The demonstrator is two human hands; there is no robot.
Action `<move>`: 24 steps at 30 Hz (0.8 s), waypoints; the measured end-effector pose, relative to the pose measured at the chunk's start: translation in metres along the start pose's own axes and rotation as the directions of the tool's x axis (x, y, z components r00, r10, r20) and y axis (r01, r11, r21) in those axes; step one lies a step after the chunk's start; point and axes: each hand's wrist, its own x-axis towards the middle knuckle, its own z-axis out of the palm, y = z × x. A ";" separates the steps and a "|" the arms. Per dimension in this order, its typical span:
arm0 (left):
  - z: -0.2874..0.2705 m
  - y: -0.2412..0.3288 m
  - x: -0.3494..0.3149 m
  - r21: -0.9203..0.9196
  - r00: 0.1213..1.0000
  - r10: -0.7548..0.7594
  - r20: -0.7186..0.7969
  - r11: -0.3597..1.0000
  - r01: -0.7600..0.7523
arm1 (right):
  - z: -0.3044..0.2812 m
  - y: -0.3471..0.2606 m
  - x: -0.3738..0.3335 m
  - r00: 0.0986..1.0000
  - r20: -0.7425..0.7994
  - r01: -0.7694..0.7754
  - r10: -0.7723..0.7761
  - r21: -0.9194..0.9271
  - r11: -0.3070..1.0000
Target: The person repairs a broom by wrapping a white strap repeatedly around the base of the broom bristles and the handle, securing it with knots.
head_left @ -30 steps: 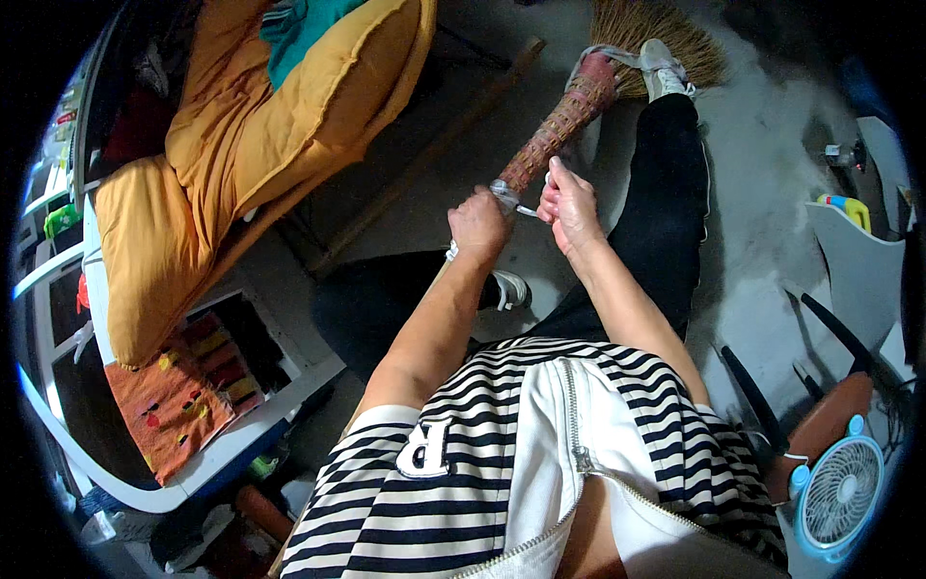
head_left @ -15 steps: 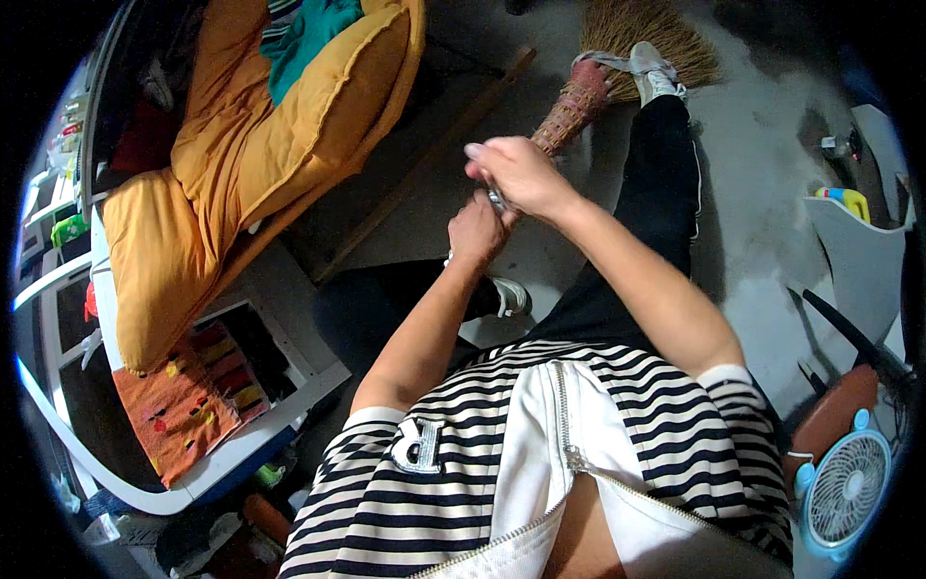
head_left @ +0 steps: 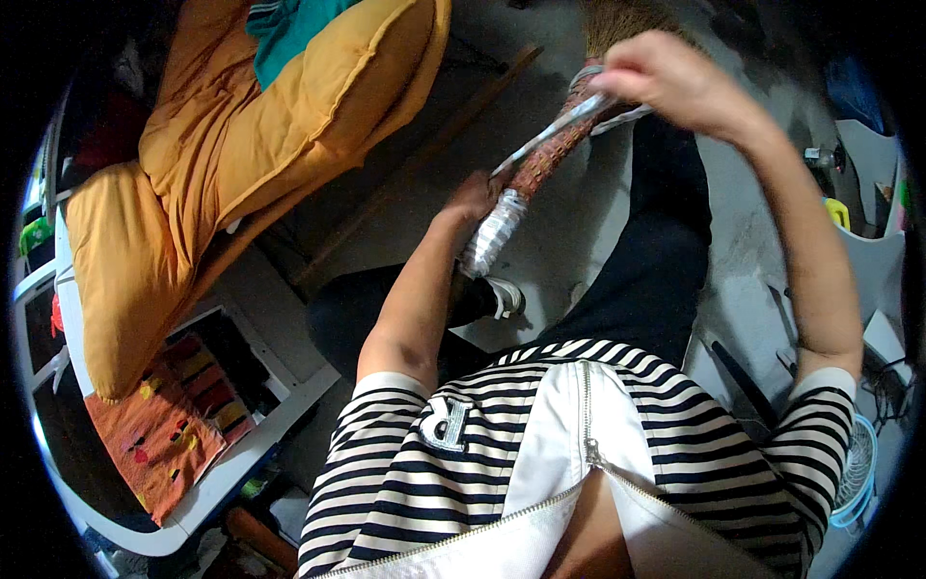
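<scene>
A straw broom (head_left: 552,159) slants away from me, with its reddish-brown woven handle nearest and its bristles (head_left: 608,24) at the top edge. Pale, shiny wrapping (head_left: 494,234) covers the near end of the handle. My left hand (head_left: 471,198) is closed around the handle just above that wrapping; its fingers are partly hidden. My right hand (head_left: 666,79), raised over the upper broom, pinches a whitish strip (head_left: 552,130). The strip runs taut along the handle from the left hand to the right, and its loose tail hangs below the right hand.
An orange-yellow cushioned chair (head_left: 280,145) with a teal cloth (head_left: 294,43) stands at left. Below it, a patterned orange cloth (head_left: 154,439) lies on a white frame. A long wooden stick (head_left: 424,154) rests behind the broom. A light-blue fan (head_left: 854,473) is at lower right.
My right hand has moved up and right from beside the left hand, drawing the strip out straight. The wrapped handle end now shows, and the view has shifted slightly.
</scene>
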 end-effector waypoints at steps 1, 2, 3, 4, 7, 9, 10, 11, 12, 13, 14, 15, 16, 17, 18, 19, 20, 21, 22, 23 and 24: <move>-0.007 0.010 -0.003 0.102 1.000 0.012 -0.008 0.995 -0.011 | -0.011 0.009 -0.001 0.998 -0.062 -0.016 0.014 -0.022 1.000; -0.008 0.012 -0.003 0.201 1.000 0.027 -0.013 0.979 -0.024 | -0.023 0.016 -0.002 0.992 -0.123 -0.036 0.030 -0.046 0.998; -0.003 0.001 0.001 0.287 0.972 0.190 -0.140 0.947 -0.144 | -0.043 -0.012 -0.004 0.968 -0.227 -0.100 0.112 0.063 0.993; -0.006 0.004 -0.003 0.293 0.966 0.210 -0.152 0.943 -0.159 | -0.060 -0.038 -0.006 0.925 -0.320 -0.154 0.205 0.178 0.972; -0.008 0.009 -0.004 0.318 0.915 0.350 -0.199 0.907 -0.278 | -0.079 -0.025 -0.004 0.891 -0.419 -0.171 0.175 0.047 0.984; -0.002 -0.009 -0.004 0.311 0.962 0.177 -0.209 0.944 -0.107 | -0.065 -0.018 0.012 0.910 -0.403 -0.096 0.101 0.034 0.995; -0.005 -0.009 -0.006 0.313 0.973 0.105 -0.205 0.949 -0.037 | -0.059 -0.014 0.018 0.911 -0.404 -0.073 0.078 0.028 0.997; -0.006 -0.004 -0.005 0.300 0.984 0.035 -0.177 0.954 0.021 | -0.056 -0.006 0.029 0.902 -0.433 -0.031 0.007 -0.049 0.998; -0.007 -0.003 -0.001 0.266 0.988 -0.008 -0.153 0.963 0.049 | -0.056 -0.003 0.038 0.886 -0.462 -0.024 -0.030 -0.110 0.994; -0.004 0.000 0.003 0.230 0.992 -0.047 -0.114 0.970 0.072 | -0.059 -0.002 0.043 0.874 -0.485 -0.033 -0.007 -0.073 0.997; -0.001 0.002 0.007 0.197 0.994 -0.082 -0.072 0.976 0.095 | -0.064 0.000 0.047 0.861 -0.509 -0.043 0.019 -0.036 0.998; 0.011 -0.004 0.018 0.169 0.992 0.000 -0.126 0.985 0.022 | -0.072 0.007 0.053 0.863 -0.502 -0.036 0.058 0.055 0.998; 0.024 -0.021 0.033 0.143 0.991 -0.031 -0.127 0.988 0.049 | -0.073 0.010 0.066 0.869 -0.421 -0.111 0.260 0.348 0.931; 0.038 -0.047 0.044 0.115 0.986 -0.090 -0.138 0.988 0.106 | -0.069 0.012 0.082 0.873 -0.444 -0.022 0.201 0.377 0.926; 0.029 -0.040 0.035 0.091 0.980 -0.139 -0.139 0.984 0.153 | -0.063 0.010 0.091 0.868 -0.472 0.057 0.156 0.406 0.912; 0.020 -0.033 0.024 0.041 0.985 -0.166 -0.052 0.985 0.168 | -0.055 0.007 0.096 0.844 -0.509 0.085 0.168 0.436 0.896; 0.025 -0.036 0.025 0.035 0.986 -0.158 -0.043 0.987 0.160 | -0.050 -0.006 0.089 0.815 -0.548 0.099 0.190 0.454 0.886; 0.035 -0.046 0.029 0.030 0.988 -0.151 -0.034 0.988 0.152 | -0.032 -0.007 0.083 0.729 -0.667 0.198 0.152 0.418 0.887; 0.049 -0.047 0.040 0.030 0.994 -0.109 0.002 0.994 0.109 | -0.018 -0.003 0.067 0.616 -0.777 0.250 0.129 0.349 0.903; 0.049 -0.065 0.042 0.076 0.986 -0.109 0.130 0.992 0.099 | 0.040 0.012 0.061 0.589 -0.790 0.239 0.172 0.373 0.896; 0.053 -0.080 0.043 -0.012 0.984 -0.111 0.140 0.993 0.114 | 0.081 -0.001 0.056 0.627 -0.709 0.314 0.324 0.610 0.728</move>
